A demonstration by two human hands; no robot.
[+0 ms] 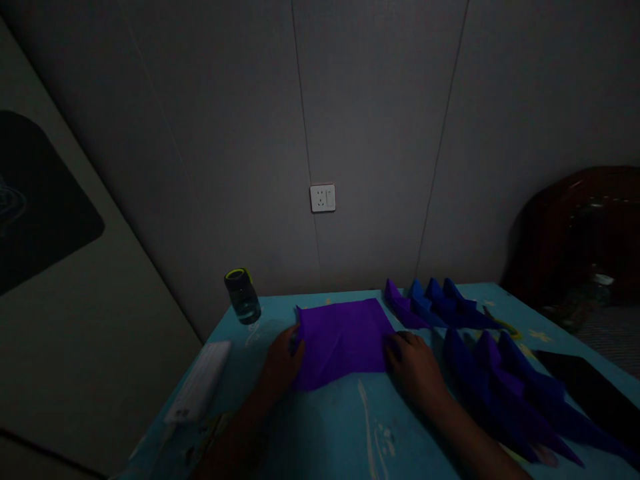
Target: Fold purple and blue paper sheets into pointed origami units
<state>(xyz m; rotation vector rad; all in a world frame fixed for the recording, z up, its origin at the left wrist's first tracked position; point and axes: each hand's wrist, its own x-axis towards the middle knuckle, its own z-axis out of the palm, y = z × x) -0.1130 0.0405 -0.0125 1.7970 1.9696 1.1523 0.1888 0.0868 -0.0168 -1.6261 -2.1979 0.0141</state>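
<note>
Right forearm (463, 420) nearest, bare, slanting in from the lower edge over a blue patterned counter (325, 433). Mid-counter, between the hands: purple sheet (345, 333). Step in hand, by my reading: spreading and squaring it. Next move would seem to call for even tension and level side edges, ahead of any crease. Sheet roughly rectangular, mostly flat, one slanting ridge low and left of middle, far left corner peaked, near edge wavy. To its right, boat-like folded pieces, blue and purple: far row (440, 303), nearer cluster (505, 380). Left hand (283, 360) pinching the sheet's left edge; right hand (415, 360) curled at the right edge, apparently pinching, some fingertips hidden. Smaller: dark-topped bottle (243, 298), far left.
</note>
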